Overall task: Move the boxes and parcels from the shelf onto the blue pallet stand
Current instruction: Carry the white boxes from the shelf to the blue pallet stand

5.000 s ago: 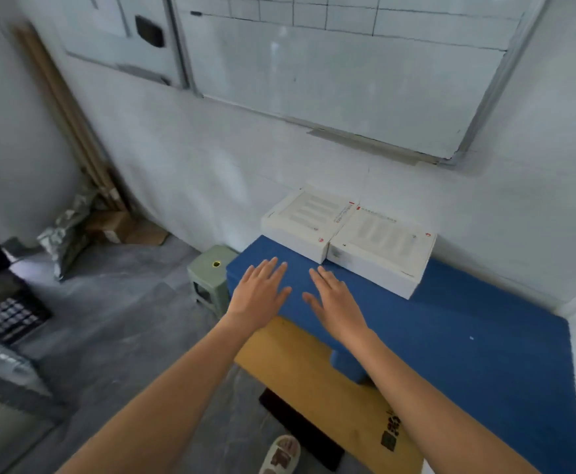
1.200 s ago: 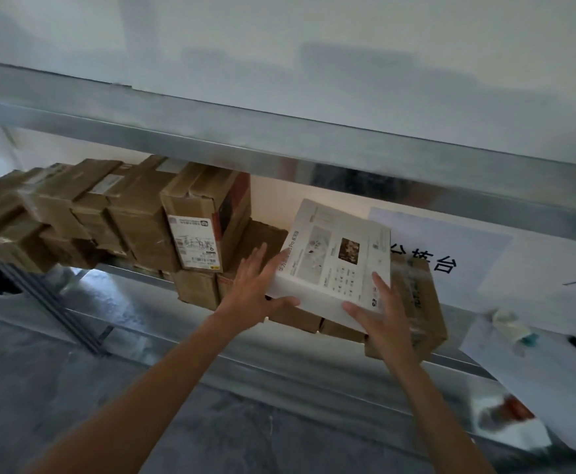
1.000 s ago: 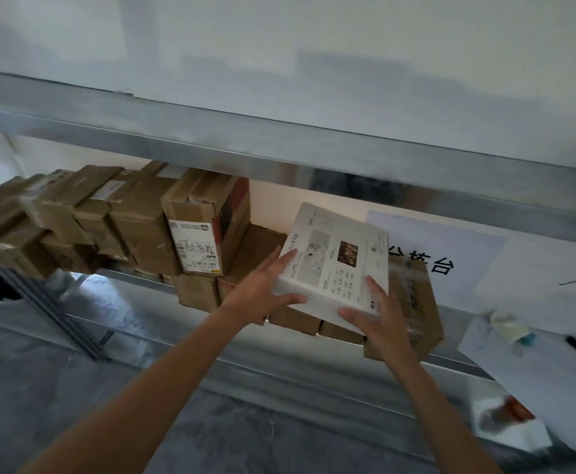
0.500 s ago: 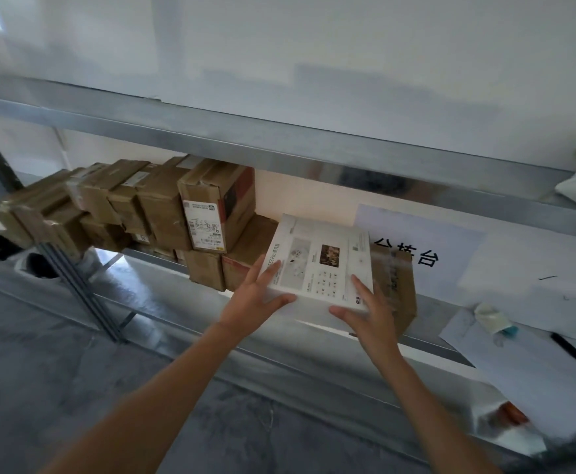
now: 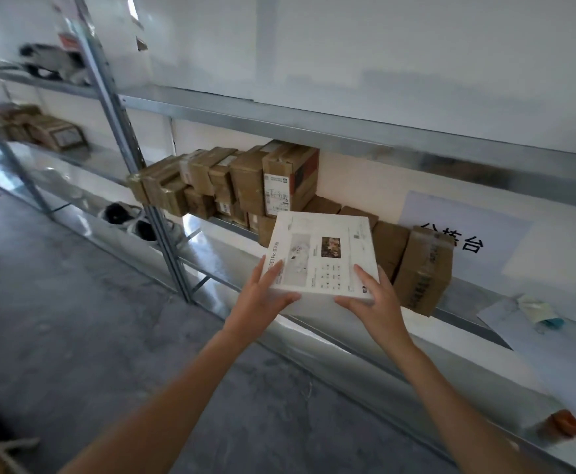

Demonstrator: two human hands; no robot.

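The white box (image 5: 322,258) is held in front of the metal shelf (image 5: 313,128), clear of the brown cartons (image 5: 245,186) stacked on it. The left hand (image 5: 262,299) grips its near left corner; the right hand (image 5: 375,302) grips its near right corner.

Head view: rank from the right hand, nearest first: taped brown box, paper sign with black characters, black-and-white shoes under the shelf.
From the right hand, which holds the white box:
1. Taped brown box, just right of it on the shelf.
2. Paper sign, farther right, against the wall.
3. Shoes, far left, low.
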